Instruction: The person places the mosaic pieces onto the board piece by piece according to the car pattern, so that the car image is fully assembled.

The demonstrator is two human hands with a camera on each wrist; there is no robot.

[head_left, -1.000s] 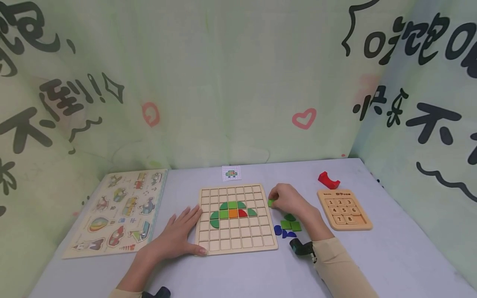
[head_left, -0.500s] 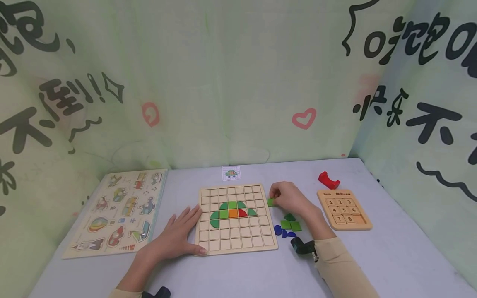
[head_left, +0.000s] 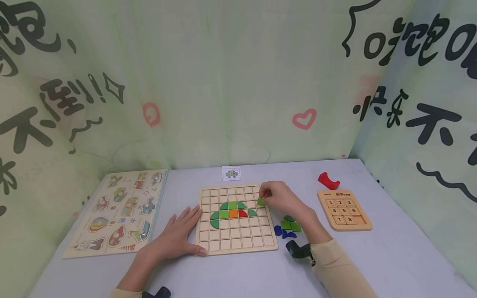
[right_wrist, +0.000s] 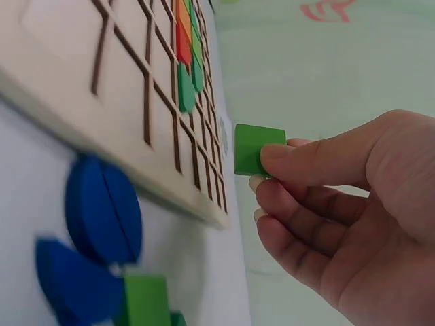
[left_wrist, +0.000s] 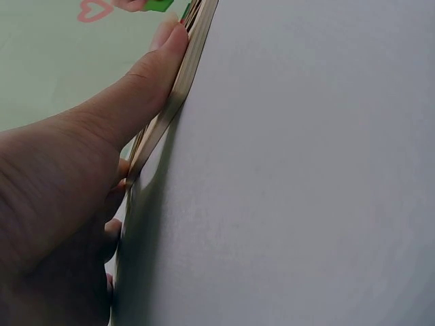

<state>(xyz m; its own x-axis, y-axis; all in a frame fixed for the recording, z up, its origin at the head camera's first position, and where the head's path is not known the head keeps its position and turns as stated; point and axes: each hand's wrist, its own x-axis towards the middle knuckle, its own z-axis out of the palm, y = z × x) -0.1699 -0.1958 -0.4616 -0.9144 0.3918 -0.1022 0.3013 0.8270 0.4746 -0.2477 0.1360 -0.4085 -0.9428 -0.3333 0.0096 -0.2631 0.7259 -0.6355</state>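
Green square tile (right_wrist: 251, 148) is pinched between the thumb and fingers of the right hand (head_left: 283, 198), raised off the table at the right edge of a pale wooden grid board (head_left: 240, 241). Step in hand, judged from where I stand: transfer of the tile to the partly laid pattern of green, orange and red pieces (head_left: 233, 213). Next move likely calls for aligning the tile with a vacant cell, then lowering it flat. Left hand (head_left: 178, 236), fingers extended, touches the board's left side.
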